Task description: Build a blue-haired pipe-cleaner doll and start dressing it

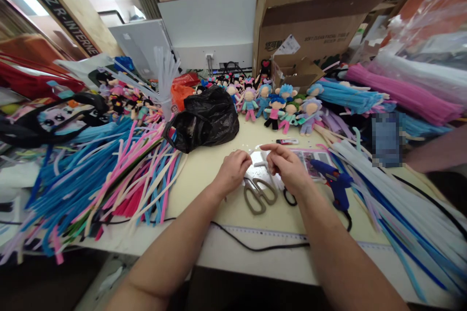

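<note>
Over the middle of the cutting mat, my left hand (pixel 235 171) is closed in a pinch, its fingertips beside a thin pale strip (pixel 255 151). What it holds is too small to make out. Facing it, my right hand (pixel 286 165) has its index finger stretched toward the left and its other fingers curled in. A short whitish fuzzy piece (pixel 260 163) shows by its thumb; whether it is gripped I cannot tell. Just below the hands lie scissors with grey-beige handles (pixel 260 197). A black-handled tool (pixel 290 198) is partly hidden by my right wrist.
A blue glue gun (pixel 337 182) lies right of my hands. Pipe cleaners are heaped at left (pixel 83 170) and right (pixel 386 184). Behind are a black plastic bag (pixel 209 119), several small dolls (pixel 284 107) and a cardboard box (pixel 310 24). A black cable (pixel 251 247) crosses the front.
</note>
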### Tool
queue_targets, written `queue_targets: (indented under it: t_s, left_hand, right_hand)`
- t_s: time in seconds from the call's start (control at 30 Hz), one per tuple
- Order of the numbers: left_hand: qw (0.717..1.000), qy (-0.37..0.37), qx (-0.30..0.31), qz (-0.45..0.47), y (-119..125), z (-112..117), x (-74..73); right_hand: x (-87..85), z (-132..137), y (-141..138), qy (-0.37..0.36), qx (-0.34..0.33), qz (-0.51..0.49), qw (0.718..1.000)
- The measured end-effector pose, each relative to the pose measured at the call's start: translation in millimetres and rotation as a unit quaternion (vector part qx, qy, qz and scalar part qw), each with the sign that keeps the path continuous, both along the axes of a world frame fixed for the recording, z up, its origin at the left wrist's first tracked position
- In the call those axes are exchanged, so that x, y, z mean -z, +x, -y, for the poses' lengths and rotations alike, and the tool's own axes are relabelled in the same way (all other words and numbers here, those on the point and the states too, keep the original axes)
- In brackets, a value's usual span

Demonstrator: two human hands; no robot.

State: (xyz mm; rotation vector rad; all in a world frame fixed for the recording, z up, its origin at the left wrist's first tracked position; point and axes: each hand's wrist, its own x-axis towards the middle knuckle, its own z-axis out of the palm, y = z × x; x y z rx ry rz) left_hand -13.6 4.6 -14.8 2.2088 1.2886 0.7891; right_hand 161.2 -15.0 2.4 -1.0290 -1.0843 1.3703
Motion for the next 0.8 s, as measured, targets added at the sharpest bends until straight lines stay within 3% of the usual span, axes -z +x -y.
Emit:
queue_targets:
  t_s: [0.2, 0.33, 0.47, 0.63, 0.8]
  left_hand:
    - [0.992, 0.03, -0.004, -0.123, 8.4, 2.4, 6.3]
    - [0.99, 0.032, -0.001, -0.136, 9.7, 0.9, 10.1]
    - [0.998, 0.004, -0.004, -0.069, 7.5, -2.5, 15.1]
    - [0.992, -0.091, -0.033, 0.077, 4.5, -5.7, 17.3]
    - [0.979, -0.156, -0.057, 0.117, 4.2, -5.4, 13.8]
  right_hand:
    - [10.1, -3.7, -3.9, 0.002, 0.005, 0.053, 0.999]
    - [12.4, -4.4, -5.4, 0.021, 0.005, 0.102, 0.995]
    - [9.6, -3.5, -5.7, 0.031, 0.002, 0.115, 0.993]
    - [10.0, -4.0, -5.3, 0.032, 0.0, 0.135, 0.99]
    - [18.3, -7.7, -4.1, 0.027, 0.007, 0.15, 0.988]
